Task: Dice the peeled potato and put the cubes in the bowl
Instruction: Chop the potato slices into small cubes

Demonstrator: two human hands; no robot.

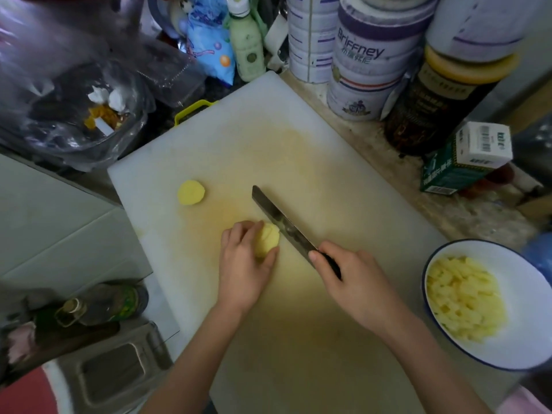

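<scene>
A peeled yellow potato piece (268, 239) lies in the middle of the white cutting board (313, 162). My left hand (243, 264) grips it from the left, fingers curled over its top. My right hand (349, 282) grips the dark handle of a cleaver (279, 219), whose blade rests against the potato's right side and points up-left. A second potato piece (191, 192), cut face down, sits apart at the board's left. A white bowl with a blue rim (525, 282) at the right holds several potato cubes (466, 297).
Tins (370, 55), a dark jar (442, 94) and a green-and-white carton (466, 159) crowd the counter behind the board. A plastic bag of scraps (74, 94) lies at the upper left. Bottles (101, 306) and a metal container (113, 372) sit at the lower left.
</scene>
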